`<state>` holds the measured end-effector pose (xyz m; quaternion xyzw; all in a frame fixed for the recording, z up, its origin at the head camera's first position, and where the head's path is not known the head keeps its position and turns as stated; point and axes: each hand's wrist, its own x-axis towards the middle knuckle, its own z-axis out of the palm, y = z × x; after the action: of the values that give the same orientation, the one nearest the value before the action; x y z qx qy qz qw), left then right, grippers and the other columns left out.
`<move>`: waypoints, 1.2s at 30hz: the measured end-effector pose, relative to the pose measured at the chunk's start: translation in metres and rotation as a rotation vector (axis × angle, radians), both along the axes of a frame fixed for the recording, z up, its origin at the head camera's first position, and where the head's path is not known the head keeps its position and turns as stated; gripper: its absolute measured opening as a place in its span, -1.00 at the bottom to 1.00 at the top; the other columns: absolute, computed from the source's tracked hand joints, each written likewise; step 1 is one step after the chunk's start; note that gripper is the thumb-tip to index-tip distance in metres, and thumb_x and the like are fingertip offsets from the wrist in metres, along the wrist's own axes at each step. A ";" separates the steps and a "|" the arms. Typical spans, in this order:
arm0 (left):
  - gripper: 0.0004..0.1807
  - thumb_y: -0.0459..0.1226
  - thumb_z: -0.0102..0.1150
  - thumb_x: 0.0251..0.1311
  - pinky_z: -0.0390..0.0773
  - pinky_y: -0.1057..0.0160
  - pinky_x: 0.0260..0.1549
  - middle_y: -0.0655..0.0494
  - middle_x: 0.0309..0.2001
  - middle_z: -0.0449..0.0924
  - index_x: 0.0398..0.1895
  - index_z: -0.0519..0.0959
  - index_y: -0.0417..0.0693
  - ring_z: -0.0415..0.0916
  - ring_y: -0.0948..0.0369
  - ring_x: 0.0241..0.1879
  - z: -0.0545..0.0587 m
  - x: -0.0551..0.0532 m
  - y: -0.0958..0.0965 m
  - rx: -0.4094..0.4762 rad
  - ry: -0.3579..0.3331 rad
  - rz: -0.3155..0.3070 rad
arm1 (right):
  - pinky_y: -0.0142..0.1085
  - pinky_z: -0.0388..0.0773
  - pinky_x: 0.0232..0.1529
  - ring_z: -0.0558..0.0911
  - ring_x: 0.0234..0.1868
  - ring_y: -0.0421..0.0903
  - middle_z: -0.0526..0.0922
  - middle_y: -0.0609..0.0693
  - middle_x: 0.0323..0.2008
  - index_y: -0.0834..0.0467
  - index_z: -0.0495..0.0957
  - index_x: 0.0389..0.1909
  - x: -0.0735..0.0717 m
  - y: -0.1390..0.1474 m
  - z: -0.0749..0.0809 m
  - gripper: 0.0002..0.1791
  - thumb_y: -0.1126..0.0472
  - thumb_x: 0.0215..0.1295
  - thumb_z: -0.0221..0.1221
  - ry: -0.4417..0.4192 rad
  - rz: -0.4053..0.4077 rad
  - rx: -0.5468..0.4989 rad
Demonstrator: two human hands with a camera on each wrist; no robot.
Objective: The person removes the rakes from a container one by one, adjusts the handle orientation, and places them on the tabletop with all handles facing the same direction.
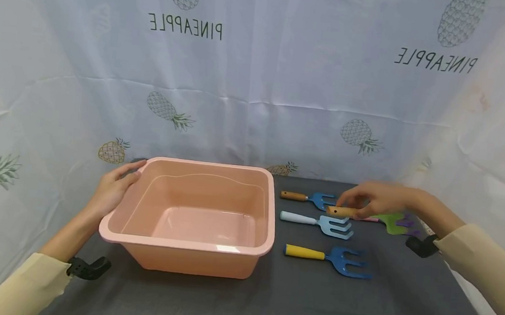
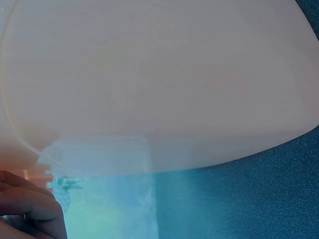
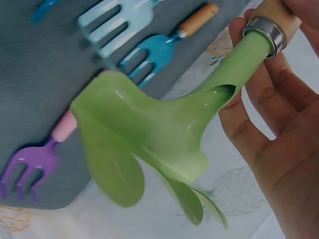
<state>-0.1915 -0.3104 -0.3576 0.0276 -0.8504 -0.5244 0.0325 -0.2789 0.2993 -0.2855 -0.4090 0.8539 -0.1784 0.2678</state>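
Observation:
My left hand [image 1: 111,193] grips the left rim of a pink plastic basin [image 1: 187,261], whose inside is bare. In the left wrist view the basin's pale side [image 2: 149,74] fills most of the picture, with some curled fingers [image 2: 35,204] at lower left. My right hand [image 1: 378,197] holds a green garden hand fork [image 3: 144,124] by its wooden handle [image 1: 338,211], over the other tools. Its broad, leaf-like prongs point away from the palm. Beneath it lies a purple hand fork [image 3: 35,162] with a pink handle, partly hidden in the head view.
Right of the basin lie a blue fork [image 1: 320,200] with a wooden handle, a light blue fork [image 1: 334,227] and a yellow-handled blue fork [image 1: 343,261]. They rest on a dark grey cloth [image 1: 311,310]. A pineapple-print curtain [image 1: 252,66] stands behind.

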 end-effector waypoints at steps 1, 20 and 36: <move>-0.33 0.11 -0.17 0.61 0.66 0.43 -0.22 -0.31 0.49 0.28 0.65 0.16 0.08 0.57 0.61 -0.17 0.000 0.000 0.000 -0.002 0.002 0.001 | -0.31 0.61 -0.17 0.70 -0.23 -0.16 0.77 -0.14 -0.19 0.12 0.62 0.22 0.000 0.004 -0.003 -0.59 0.34 0.37 0.25 -0.012 -0.013 -0.005; -0.33 0.09 -0.15 0.60 0.65 0.47 -0.22 -0.32 0.49 0.27 0.64 0.18 0.07 0.55 0.65 -0.17 -0.002 -0.001 -0.001 -0.002 0.013 0.010 | -0.34 0.58 -0.15 0.60 -0.13 -0.11 0.66 0.10 -0.03 0.24 0.62 0.13 -0.004 0.067 -0.053 -0.58 0.42 0.21 0.25 -0.131 -0.184 -0.021; -0.33 0.11 -0.15 0.60 0.67 0.44 -0.19 -0.28 0.49 0.27 0.65 0.16 0.11 0.57 0.62 -0.14 -0.003 -0.001 -0.001 0.027 -0.005 0.004 | -0.32 0.59 -0.16 0.59 -0.12 -0.11 0.69 0.07 -0.05 0.24 0.64 0.10 -0.007 0.086 -0.087 -0.55 0.43 0.14 0.27 -0.109 -0.254 0.066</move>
<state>-0.1925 -0.3113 -0.3601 0.0311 -0.8433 -0.5357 0.0308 -0.2862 0.3851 -0.3729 -0.2783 0.8885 -0.2046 0.3021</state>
